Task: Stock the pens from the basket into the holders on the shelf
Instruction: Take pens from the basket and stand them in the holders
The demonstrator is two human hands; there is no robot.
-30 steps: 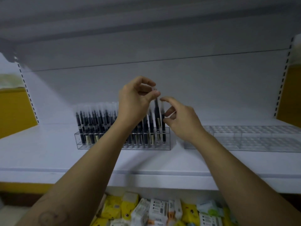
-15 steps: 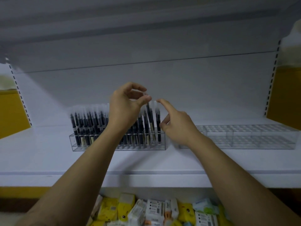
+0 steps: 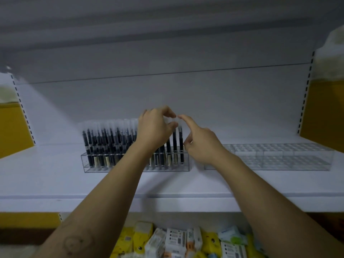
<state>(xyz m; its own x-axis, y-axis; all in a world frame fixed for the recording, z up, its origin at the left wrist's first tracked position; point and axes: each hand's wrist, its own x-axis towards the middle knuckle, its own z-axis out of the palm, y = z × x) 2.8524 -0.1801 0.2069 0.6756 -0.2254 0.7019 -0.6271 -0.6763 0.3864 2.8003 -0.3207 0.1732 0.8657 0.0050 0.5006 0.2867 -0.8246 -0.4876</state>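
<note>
A clear acrylic holder (image 3: 89,169) on the white shelf is packed with several black pens in clear sleeves. My left hand (image 3: 155,129) is over its right end and pinches the sleeve top of a black pen (image 3: 174,144) that stands in a slot, second from the right. My right hand (image 3: 202,144) is just right of it, with the index finger stretched out to the sleeve tops and the other fingers loosely curled. A second clear holder (image 3: 270,158) with empty slots stands to the right. No basket is in view.
The white shelf (image 3: 55,183) has a front lip below my forearms. Beneath it lie several yellow and white packets (image 3: 176,241). Yellow panels flank the shelf bay at both sides, and another shelf board runs overhead.
The pen pinched in my left hand has gone down into the holder, level with its neighbours. Both hands sank with it. My right index finger now points at the sleeve tops.
</note>
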